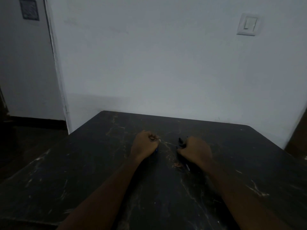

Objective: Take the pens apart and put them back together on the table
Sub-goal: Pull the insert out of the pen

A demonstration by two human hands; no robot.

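Observation:
Both my hands rest as fists on the dark scratched table (83, 171), near its middle. My left hand (145, 144) is closed, and a small blue pen part (156, 150) shows at its lower right edge. My right hand (194, 151) is closed around dark pens (181, 142) whose black ends stick out above the knuckles. A thin blue pen end (187, 167) pokes out below that hand, toward me. The light is dim, so the pens' details are hard to make out.
The table's far edge (166, 116) meets a white wall with a light switch (248, 24) at the upper right. A door (25, 63) stands at the left, with dark floor beside the table's left edge.

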